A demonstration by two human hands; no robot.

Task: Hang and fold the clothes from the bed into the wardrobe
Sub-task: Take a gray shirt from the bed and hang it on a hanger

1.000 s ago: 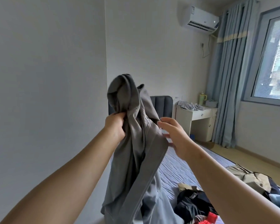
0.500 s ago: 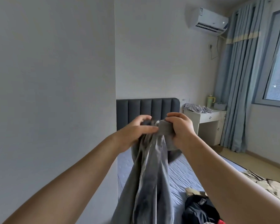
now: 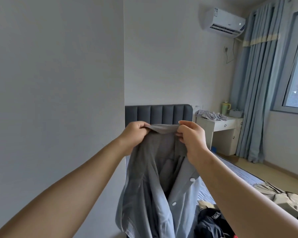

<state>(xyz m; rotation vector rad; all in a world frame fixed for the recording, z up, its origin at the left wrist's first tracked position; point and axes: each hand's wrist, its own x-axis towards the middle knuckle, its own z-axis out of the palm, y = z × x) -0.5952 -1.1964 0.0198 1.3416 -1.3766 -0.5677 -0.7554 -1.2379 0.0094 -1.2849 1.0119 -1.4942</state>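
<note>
Forearms out ahead, both raised. Left hand (image 3: 136,133) and right hand (image 3: 191,140) each pinch one end of the collar, fingers curled tight over the fabric. We see the grey shirt (image 3: 155,177) hanging upright from that collar, front open, buttons undone, its hem out of frame, over the near side of the bed (image 3: 203,191). Dark clothes pile (image 3: 210,224) lies on the mattress to the right; headboard (image 3: 158,114) and white desk (image 3: 220,126) sit beyond. No wardrobe or hanger in view. Risks, as we judge them: the pinch looks shallow, so thin fabric could slip from one hand; the trailing hem could catch the pile and drag it
</note>
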